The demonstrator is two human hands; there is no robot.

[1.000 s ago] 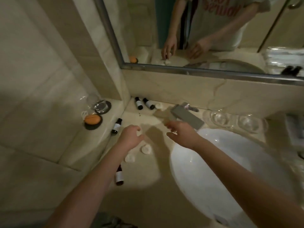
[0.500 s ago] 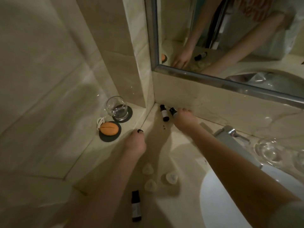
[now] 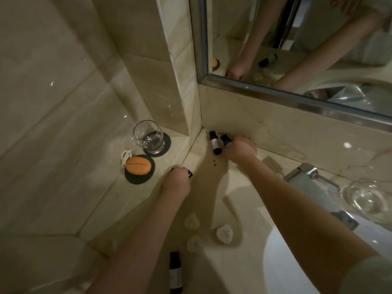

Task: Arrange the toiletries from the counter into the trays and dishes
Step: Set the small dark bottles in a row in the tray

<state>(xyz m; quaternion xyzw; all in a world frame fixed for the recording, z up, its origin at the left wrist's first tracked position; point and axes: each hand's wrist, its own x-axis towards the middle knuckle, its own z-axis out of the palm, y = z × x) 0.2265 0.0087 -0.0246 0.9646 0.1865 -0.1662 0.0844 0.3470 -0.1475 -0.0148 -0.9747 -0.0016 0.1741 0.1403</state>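
Note:
My left hand (image 3: 177, 183) is curled round a small dark bottle (image 3: 190, 174) at the edge of the raised ledge; only the bottle's black cap shows. In the back corner my right hand (image 3: 240, 150) grips another small dark bottle (image 3: 225, 140), with a third one (image 3: 214, 142) lying free right beside it. A further dark bottle (image 3: 175, 272) lies near the counter's front edge. Three pale heart-shaped soaps (image 3: 224, 233) sit on the counter between my forearms. Clear glass dishes (image 3: 367, 198) stand at the far right.
On the left ledge an orange soap (image 3: 138, 164) rests on a dark round dish, and a glass tumbler (image 3: 148, 139) stands on a dark coaster. A chrome tap (image 3: 307, 170) and white basin (image 3: 282, 262) lie to the right. The mirror (image 3: 297, 49) runs above.
The view swung left toward the corner. My right hand reached to the two bottles by the wall and closed on one. My left hand closed on the bottle by the ledge.

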